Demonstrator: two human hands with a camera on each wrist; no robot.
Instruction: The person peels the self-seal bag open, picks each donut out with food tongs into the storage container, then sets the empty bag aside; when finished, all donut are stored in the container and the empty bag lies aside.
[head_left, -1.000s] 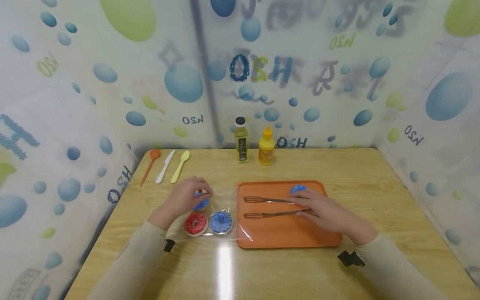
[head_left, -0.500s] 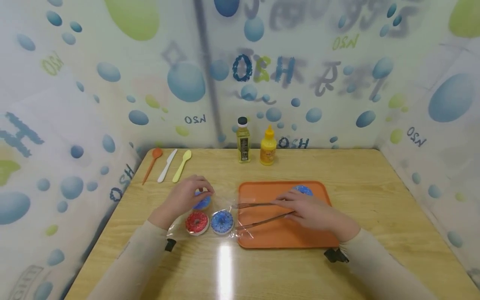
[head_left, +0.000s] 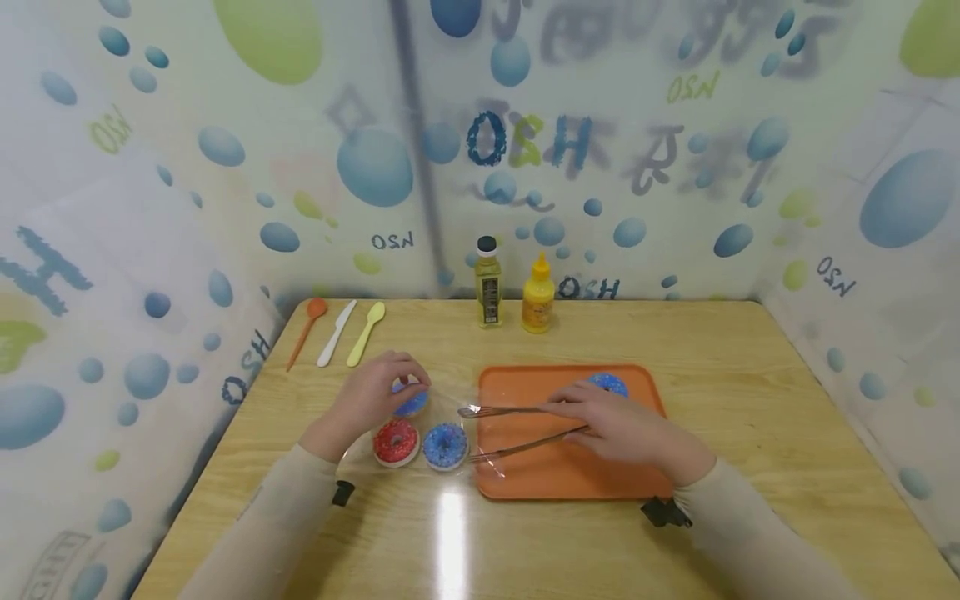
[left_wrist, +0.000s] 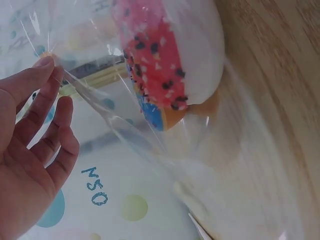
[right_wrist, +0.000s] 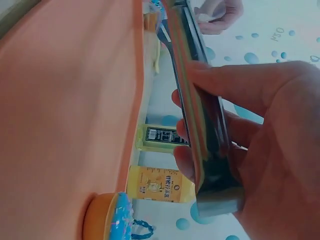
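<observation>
A clear plastic bag [head_left: 442, 417] lies on the table left of an orange tray [head_left: 570, 475]. In it are a red donut [head_left: 396, 442], a blue donut [head_left: 445, 444] and a second blue donut [head_left: 412, 404] under my left hand [head_left: 378, 396]. That hand pinches the bag's film [left_wrist: 100, 105] near the red donut [left_wrist: 170, 55]. My right hand [head_left: 615, 425] grips metal tongs [head_left: 517, 429] over the tray, their tips spread and reaching past its left edge toward the bag. In the right wrist view, fingers [right_wrist: 235, 85] wrap the tongs [right_wrist: 195, 110]. Another blue donut [head_left: 609, 383] sits on the tray's far side.
An oil bottle [head_left: 487, 282] and a yellow squeeze bottle [head_left: 537, 296] stand at the table's back edge. An orange spoon [head_left: 306, 329], a white knife [head_left: 335, 332] and a yellow spoon [head_left: 366, 332] lie at the back left. Printed curtain walls enclose three sides.
My right hand has carried the tongs leftward, so their tips now pass the tray's left edge. The left hand has stayed on the bag.
</observation>
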